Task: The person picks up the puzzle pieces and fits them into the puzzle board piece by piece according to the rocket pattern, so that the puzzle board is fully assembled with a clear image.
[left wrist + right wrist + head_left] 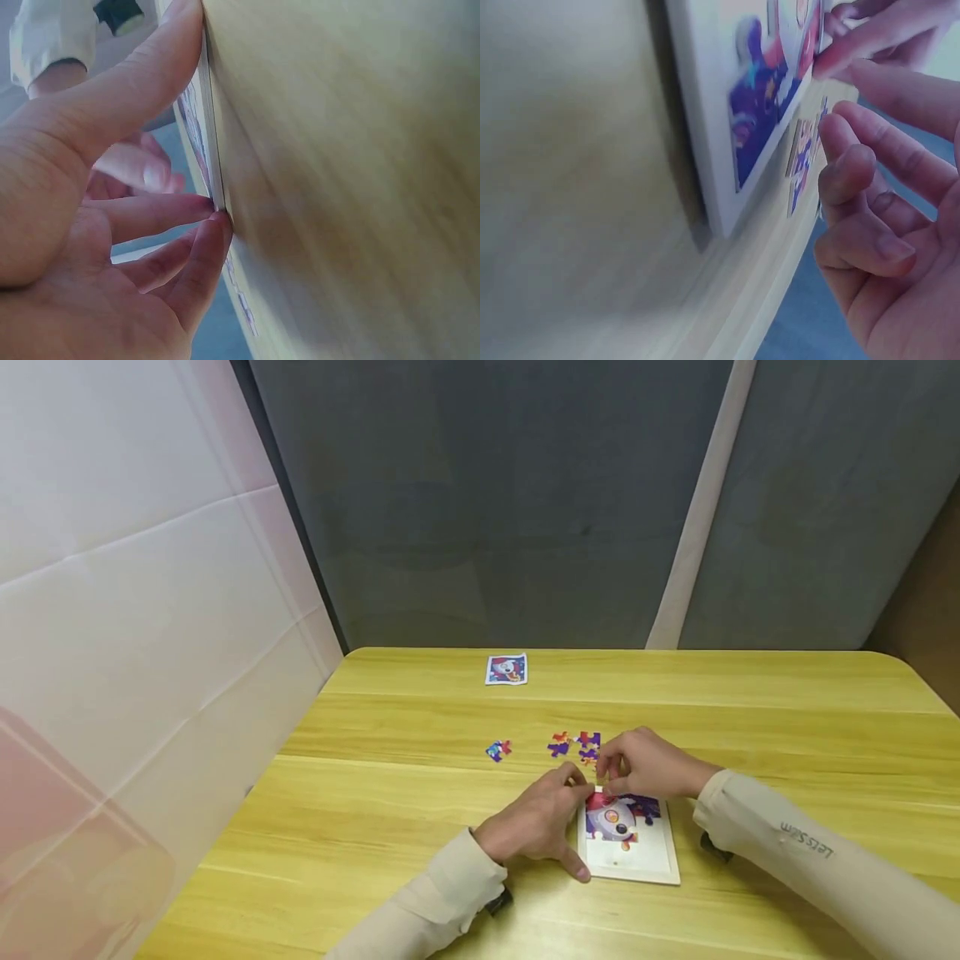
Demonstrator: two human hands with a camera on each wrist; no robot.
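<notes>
From the head view we see the puzzle board point(637, 860) on the yellow table point(375, 827). Our left hand point(536, 822) holds its left edge, thumb along the side. Our right hand point(645, 764) pinches a red piece point(600, 797) at the top edge of the board. Loose pieces point(573, 745) lie just behind, and a picture card point(506, 669) sits far back.

In the left wrist view, the fingertips point(214, 217) and the thumb press on the thin board edge point(212, 150).

In the right wrist view, the fingers point(847, 161) are curled near the board point(705, 112).
</notes>
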